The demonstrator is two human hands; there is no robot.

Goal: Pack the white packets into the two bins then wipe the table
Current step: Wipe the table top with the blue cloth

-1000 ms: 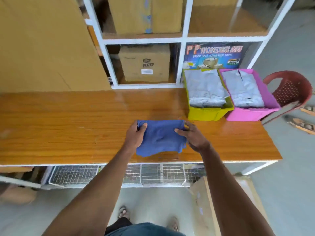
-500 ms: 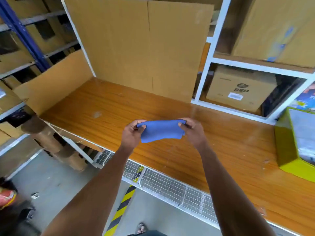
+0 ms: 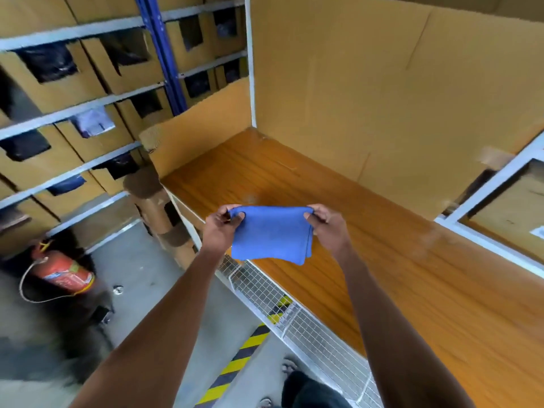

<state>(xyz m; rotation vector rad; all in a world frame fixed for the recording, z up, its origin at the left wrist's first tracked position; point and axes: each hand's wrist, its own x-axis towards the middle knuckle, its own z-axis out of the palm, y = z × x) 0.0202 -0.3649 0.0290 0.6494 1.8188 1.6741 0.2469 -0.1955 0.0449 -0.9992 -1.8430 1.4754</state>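
A folded blue cloth [image 3: 270,234] hangs in the air above the front left part of the wooden table [image 3: 382,260]. My left hand [image 3: 221,229] pinches its top left corner, and my right hand [image 3: 328,229] pinches its top right corner. The cloth droops below both hands, clear of the tabletop. The bins and white packets are out of view.
Large cardboard sheets [image 3: 368,83] stand along the table's back and left end. A white shelf frame [image 3: 488,207] is at the right. Wire mesh [image 3: 294,313] runs under the front edge. A red fire extinguisher [image 3: 63,273] lies on the floor at left, below box-filled racks [image 3: 73,98].
The cloth was lifted off the table and carried left toward the table's left end. The view swung left, so the two bins and the chair dropped out of sight.
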